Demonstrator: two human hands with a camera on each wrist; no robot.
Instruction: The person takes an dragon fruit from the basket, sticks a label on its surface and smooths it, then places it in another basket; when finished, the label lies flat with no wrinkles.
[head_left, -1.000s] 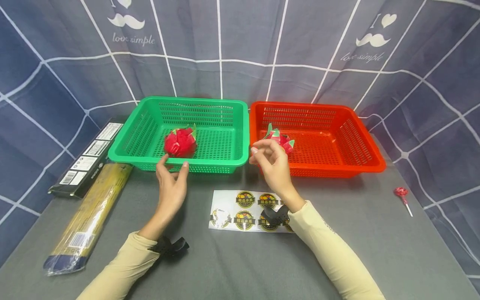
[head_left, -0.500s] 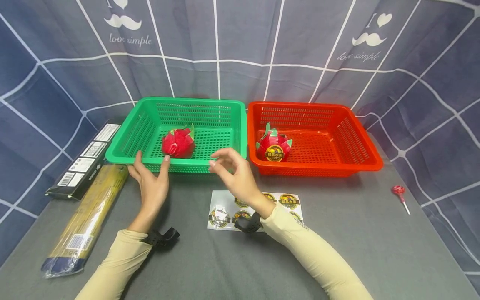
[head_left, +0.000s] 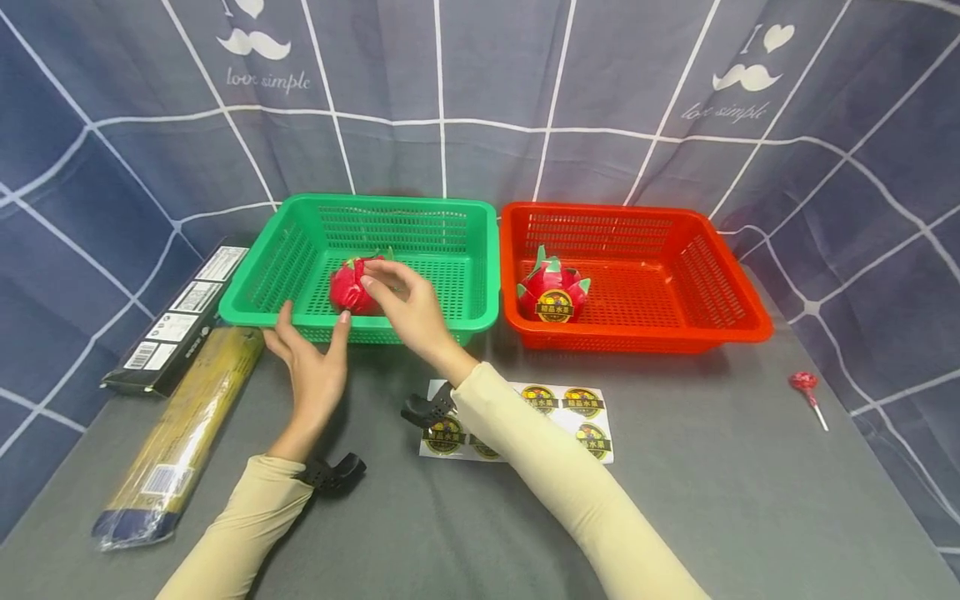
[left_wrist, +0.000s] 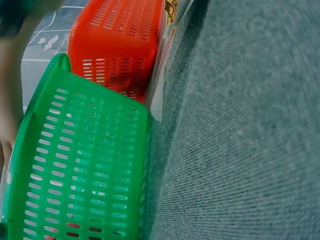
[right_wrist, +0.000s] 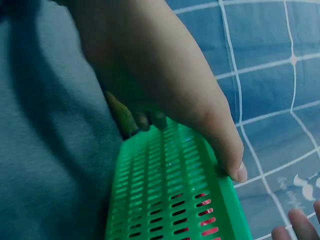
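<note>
In the head view a red dragon fruit point(head_left: 347, 288) lies in the green basket point(head_left: 420, 327), partly hidden by my right hand point(head_left: 414, 315). That hand's thumb and forefinger curve with their tips right at the fruit. My left hand point(head_left: 313, 379) is at the front of the same basket, fingers spread and thumb at the rim; the right wrist view shows this thumb point(right_wrist: 235, 167) on the green rim. Another dragon fruit point(head_left: 551, 283), bearing a round black-and-gold label point(head_left: 555, 307), sits in the red basket point(head_left: 637, 337). My right forearm partly covers a white sticker sheet point(head_left: 603, 433).
Left of the green basket lie a long black box point(head_left: 172, 321) and a clear-wrapped yellow packet point(head_left: 176, 442). At the far right is a red lollipop point(head_left: 805, 382). A blue checked cloth point(head_left: 487, 83) hangs behind the baskets, and grey cloth point(head_left: 705, 417) covers the table.
My right hand has moved left from the labelled fruit in the red basket to the fruit in the green one. My left hand has shifted left along the green basket's front.
</note>
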